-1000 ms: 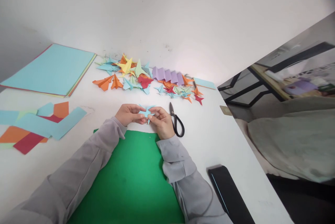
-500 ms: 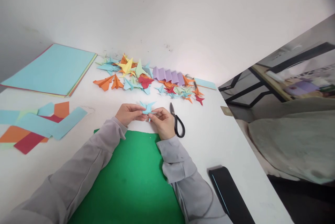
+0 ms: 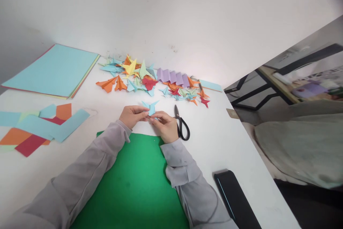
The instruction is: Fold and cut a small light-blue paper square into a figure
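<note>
My left hand (image 3: 132, 115) and my right hand (image 3: 165, 125) pinch a small folded light-blue paper figure (image 3: 150, 107) between their fingertips, just above the white table (image 3: 214, 139). Its pointed wings stick up past my fingers. Both hands are closed on it. They sit just beyond the far edge of a green sheet (image 3: 136, 182) that lies under my forearms. Black scissors (image 3: 181, 126) lie right beside my right hand.
A heap of folded paper figures (image 3: 150, 80) in many colours lies along the wall. A stack of coloured paper (image 3: 52, 71) is at the far left, cut strips (image 3: 40, 127) nearer left. A black phone (image 3: 235, 200) lies near the table's right edge.
The blue paper figure has been lifted and turned slightly, so its wings now stand higher above my fingers. My hands have hardly shifted.
</note>
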A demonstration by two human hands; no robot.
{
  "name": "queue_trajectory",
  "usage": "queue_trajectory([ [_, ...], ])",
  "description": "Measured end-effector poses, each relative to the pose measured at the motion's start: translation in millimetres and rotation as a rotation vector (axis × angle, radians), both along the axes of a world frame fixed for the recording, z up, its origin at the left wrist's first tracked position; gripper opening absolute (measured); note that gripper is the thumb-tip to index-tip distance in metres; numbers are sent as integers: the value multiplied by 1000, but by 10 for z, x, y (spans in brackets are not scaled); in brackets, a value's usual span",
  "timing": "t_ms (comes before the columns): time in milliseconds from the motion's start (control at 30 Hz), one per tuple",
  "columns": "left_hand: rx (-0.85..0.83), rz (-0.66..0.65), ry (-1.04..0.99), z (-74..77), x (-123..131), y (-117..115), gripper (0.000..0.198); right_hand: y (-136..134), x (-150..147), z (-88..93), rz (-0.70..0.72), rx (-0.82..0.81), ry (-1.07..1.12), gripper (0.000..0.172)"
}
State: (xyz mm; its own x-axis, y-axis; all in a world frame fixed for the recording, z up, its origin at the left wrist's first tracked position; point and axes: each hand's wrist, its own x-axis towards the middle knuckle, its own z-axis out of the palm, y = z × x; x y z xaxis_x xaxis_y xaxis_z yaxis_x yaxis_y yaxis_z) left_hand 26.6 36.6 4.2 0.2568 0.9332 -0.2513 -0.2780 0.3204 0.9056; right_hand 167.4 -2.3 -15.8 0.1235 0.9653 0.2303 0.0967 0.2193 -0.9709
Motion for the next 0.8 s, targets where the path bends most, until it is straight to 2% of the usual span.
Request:
queue_trajectory([
  [133,4,6,-9,-18,-5,8,39,-8,-13,3,-17,-50,56,17],
  [433,-2,-20,-41,-4,1,2,39,12,11,4,-29,8,41,5],
  [600,8,-46,1,42,5,-30,31,11,11,9,-38,10,54,4],
  [800,49,9,57,98,18,-37,24,19,5,-13,-17,-33,116,15],
])
